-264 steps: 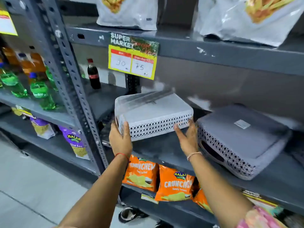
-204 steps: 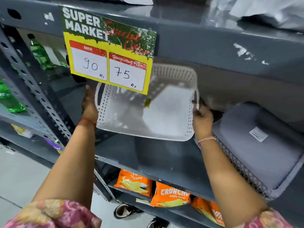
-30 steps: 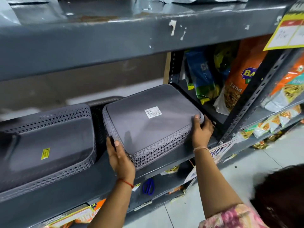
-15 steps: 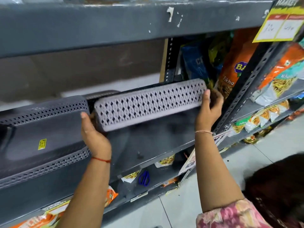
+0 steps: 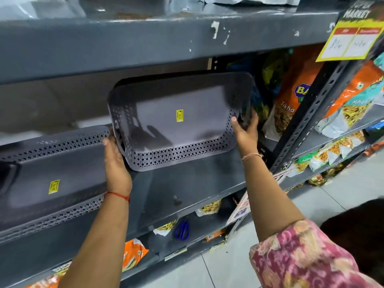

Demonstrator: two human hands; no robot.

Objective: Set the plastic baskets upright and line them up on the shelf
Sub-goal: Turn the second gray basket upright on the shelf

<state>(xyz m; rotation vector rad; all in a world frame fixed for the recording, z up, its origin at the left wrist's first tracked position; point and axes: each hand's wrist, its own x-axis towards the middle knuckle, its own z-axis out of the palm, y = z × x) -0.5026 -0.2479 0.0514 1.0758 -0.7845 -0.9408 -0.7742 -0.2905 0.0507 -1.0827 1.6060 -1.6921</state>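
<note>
A grey perforated plastic basket [image 5: 187,129] hangs tilted above the grey shelf [image 5: 187,190], its open side facing me and a yellow sticker on its inside floor. My left hand [image 5: 116,163] grips its left end and my right hand [image 5: 246,132] grips its right end. A second grey basket [image 5: 52,173] sits on the shelf to the left, open side up, with a yellow sticker inside; it runs out of view at the left edge.
The shelf above [image 5: 145,44] overhangs close over the held basket. An upright post [image 5: 307,121] bounds the bay on the right, with orange snack bags [image 5: 295,94] behind it. A yellow price sign [image 5: 353,40] hangs top right. Blue scissors [image 5: 182,229] lie on the lower shelf.
The held basket has been turned over from bottom-up, through standing on its side, to open side toward me. Both hands stayed on its ends and lifted it off the shelf.
</note>
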